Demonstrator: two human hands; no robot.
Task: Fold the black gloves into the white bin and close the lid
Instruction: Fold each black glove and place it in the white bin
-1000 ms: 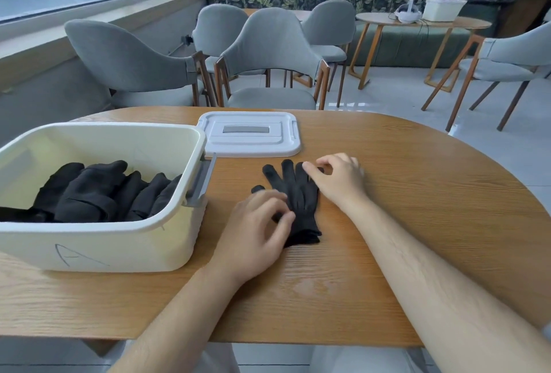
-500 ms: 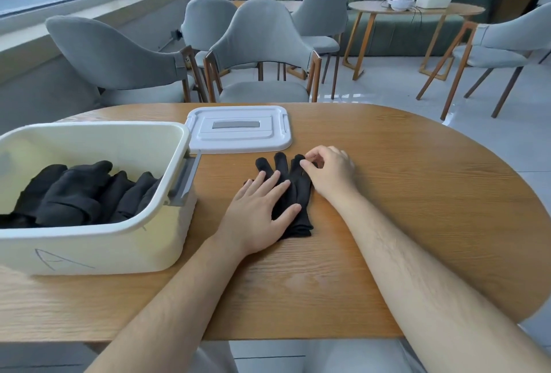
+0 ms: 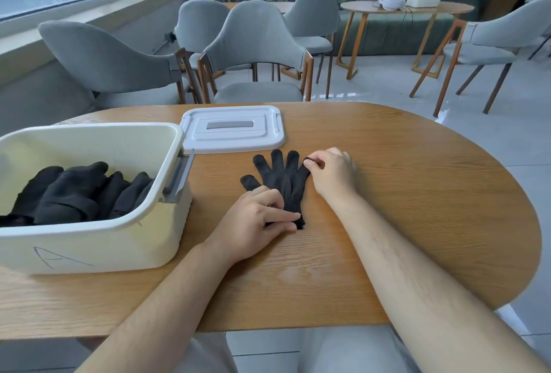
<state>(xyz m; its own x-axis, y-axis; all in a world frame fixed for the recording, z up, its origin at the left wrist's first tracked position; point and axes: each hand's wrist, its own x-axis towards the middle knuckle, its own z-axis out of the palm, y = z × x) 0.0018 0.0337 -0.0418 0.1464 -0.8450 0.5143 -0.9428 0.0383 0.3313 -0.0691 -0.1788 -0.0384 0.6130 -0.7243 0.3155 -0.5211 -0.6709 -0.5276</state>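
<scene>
A black glove (image 3: pixel 283 184) lies flat on the table (image 3: pixel 402 193), just right of the white bin (image 3: pixel 119 241). The left hand (image 3: pixel 253 220) closes its grip on the cuff. The right hand (image 3: pixel 332 172) pinches the little-finger tip. Folded gloves (image 3: pixel 74 193) fill the bin, and the lid (image 3: pixel 232 134) lies farther back.

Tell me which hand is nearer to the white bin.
Left. The left hand pinches the cuff of the black glove, close beside the right wall of the white bin; the right hand pinches a glove fingertip farther right, beyond the glove.
</scene>
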